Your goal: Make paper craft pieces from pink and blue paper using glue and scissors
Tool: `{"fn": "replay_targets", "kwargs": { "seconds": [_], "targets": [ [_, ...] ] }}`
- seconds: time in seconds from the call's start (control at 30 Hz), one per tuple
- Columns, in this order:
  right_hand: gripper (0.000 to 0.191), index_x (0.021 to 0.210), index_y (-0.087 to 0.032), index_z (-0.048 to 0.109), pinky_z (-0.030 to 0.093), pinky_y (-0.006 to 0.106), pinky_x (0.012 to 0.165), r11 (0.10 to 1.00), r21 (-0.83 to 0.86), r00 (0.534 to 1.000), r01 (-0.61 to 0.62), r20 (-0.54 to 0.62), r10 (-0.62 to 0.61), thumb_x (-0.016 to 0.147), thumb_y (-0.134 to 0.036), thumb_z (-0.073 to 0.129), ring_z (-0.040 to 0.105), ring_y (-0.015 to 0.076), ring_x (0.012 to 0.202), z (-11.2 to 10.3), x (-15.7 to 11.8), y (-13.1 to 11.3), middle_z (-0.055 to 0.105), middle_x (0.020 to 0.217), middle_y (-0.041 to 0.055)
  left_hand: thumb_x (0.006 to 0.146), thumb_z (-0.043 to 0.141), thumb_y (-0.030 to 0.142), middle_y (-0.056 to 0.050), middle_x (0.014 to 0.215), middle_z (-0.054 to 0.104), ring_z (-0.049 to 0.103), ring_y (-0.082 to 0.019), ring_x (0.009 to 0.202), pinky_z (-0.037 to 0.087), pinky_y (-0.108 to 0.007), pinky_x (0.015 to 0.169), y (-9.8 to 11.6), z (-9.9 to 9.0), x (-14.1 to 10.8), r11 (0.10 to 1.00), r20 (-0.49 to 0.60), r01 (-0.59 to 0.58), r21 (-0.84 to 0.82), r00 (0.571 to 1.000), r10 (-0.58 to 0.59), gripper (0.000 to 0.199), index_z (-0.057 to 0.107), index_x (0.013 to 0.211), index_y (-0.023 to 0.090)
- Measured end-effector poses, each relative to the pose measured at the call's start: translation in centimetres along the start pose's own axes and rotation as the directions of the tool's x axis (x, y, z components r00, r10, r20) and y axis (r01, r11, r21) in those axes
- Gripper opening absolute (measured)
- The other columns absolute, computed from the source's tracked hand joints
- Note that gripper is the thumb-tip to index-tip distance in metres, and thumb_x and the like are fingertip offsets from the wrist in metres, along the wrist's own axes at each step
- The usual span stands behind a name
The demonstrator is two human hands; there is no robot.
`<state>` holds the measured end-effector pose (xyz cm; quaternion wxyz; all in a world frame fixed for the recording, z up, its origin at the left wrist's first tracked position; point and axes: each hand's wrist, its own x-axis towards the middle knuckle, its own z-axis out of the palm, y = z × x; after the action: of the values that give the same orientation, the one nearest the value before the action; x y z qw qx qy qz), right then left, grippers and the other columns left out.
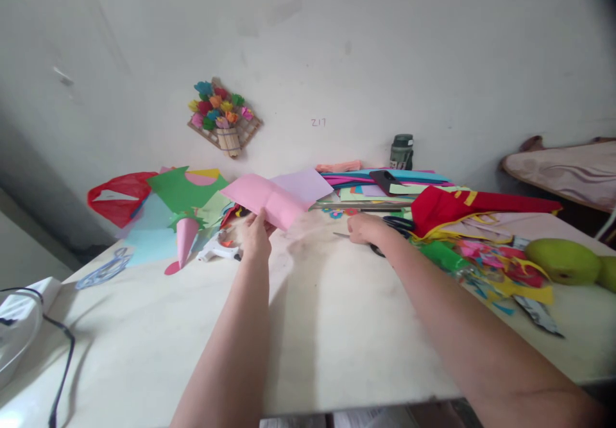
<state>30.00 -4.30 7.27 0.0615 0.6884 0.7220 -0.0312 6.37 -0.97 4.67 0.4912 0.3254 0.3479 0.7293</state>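
Observation:
My left hand (257,237) is closed on the near edge of a pink paper sheet (269,198), which it holds tilted above the table. My right hand (366,229) is closed over a pair of scissors (341,234); the blade tip points left and a dark handle shows below the hand. Small flower-shaped paper pieces (337,214) lie just behind it. Another dark handle (399,224) is partly hidden beside my right wrist. To the left of my left hand stand a white glue gun (216,249) and a pink paper cone (187,239) with a green fringed rim.
Stacked coloured sheets (414,176) and a dark bottle (402,152) stand along the wall. On the right lie a red cloth (433,213), coloured scraps (505,261) and green fruit (561,261). A power strip (33,303) with a black cable sits at the left edge.

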Motion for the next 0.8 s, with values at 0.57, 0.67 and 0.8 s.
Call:
{"fn": "replay_targets", "kwargs": {
  "seconds": [0.57, 0.67, 0.8],
  "targets": [
    [0.027, 0.091, -0.018, 0.064, 0.042, 0.024, 0.072, 0.781, 0.182, 0.802, 0.597, -0.088, -0.592, 0.068, -0.026, 0.054, 0.057, 0.0192, 0.085, 1.5, -2.1, -8.5, 0.063, 0.095, 0.0072, 0.059, 0.061, 0.022, 0.001, 0.053, 0.051, 0.056, -0.012, 0.055, 0.050, -0.033, 0.063, 4.3, 1.2, 1.2, 0.997, -0.047, -0.066, 0.031, 0.997, 0.067, 0.015, 0.051, 0.067, 0.014],
    [0.040, 0.112, -0.015, 0.054, 0.029, 0.028, 0.094, 0.622, 0.156, 0.640, 0.768, -0.241, -0.730, 0.079, -0.035, 0.042, 0.040, 0.0205, 0.115, 2.8, -1.9, -10.8, 0.045, 0.127, 0.0090, 0.057, 0.063, 0.023, 0.002, 0.053, 0.051, 0.055, -0.012, 0.054, 0.049, -0.033, 0.064, 4.0, 1.2, 1.1, 0.997, -0.024, -0.059, 0.040, 0.998, 0.060, 0.017, 0.050, 0.064, 0.014],
    [0.053, 0.133, -0.019, 0.028, 0.008, 0.041, 0.103, 0.625, 0.140, 0.637, 0.768, -0.068, -0.768, 0.085, -0.042, 0.026, 0.013, 0.0194, 0.129, 4.2, -0.1, -11.8, 0.021, 0.141, 0.0038, 0.057, 0.064, 0.025, 0.003, 0.053, 0.051, 0.054, -0.011, 0.053, 0.049, -0.033, 0.065, 3.3, 1.3, 1.2, 0.998, 0.013, -0.044, 0.035, 0.999, 0.044, 0.019, 0.050, 0.064, 0.014]
  ]
}}
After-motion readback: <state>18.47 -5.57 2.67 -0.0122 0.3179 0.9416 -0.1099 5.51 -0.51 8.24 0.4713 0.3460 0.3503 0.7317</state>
